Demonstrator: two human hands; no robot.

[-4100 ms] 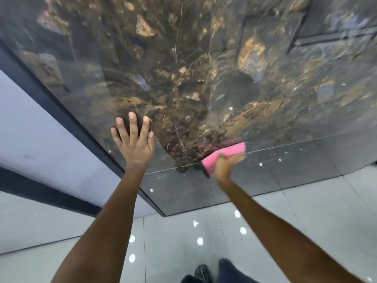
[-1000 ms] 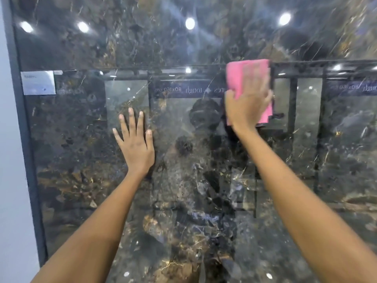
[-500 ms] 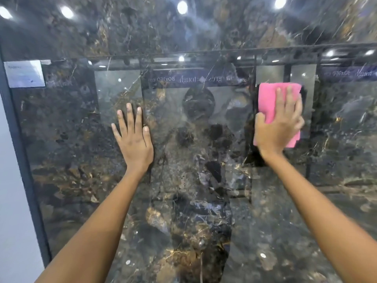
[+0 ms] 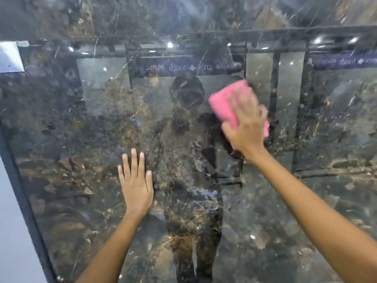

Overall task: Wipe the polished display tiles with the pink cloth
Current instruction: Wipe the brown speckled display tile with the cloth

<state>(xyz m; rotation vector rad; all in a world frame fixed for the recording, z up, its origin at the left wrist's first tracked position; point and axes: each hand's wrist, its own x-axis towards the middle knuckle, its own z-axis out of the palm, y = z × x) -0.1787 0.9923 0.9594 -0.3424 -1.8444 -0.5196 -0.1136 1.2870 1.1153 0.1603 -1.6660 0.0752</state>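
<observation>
With the right hand [image 4: 245, 129] pressing the pink cloth [image 4: 224, 103] flat, fingers blurred, the braced open left hand [image 4: 135, 185] may smudge the polished tile [image 4: 71, 139].

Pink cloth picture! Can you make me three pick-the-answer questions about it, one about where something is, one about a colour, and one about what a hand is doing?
1. Where is the left hand compared with the pink cloth?
A. Lower and to the left
B. Higher and to the right
C. Right on top of it

2. What colour is the sticker at the tile's upper left edge?
A. Bright red
B. White
C. Green

3. What is the right hand doing?
A. Hanging free, touching nothing
B. Pressing the cloth against the dark polished tile
C. Pulling the sticker off

Answers:
1. A, the left hand lies flat on the tile below and left of the cloth.
2. B, the small sticker looks white against the dark marbled tile.
3. B, the blurred fingers lie spread over the cloth, which sits against the tile.
</observation>
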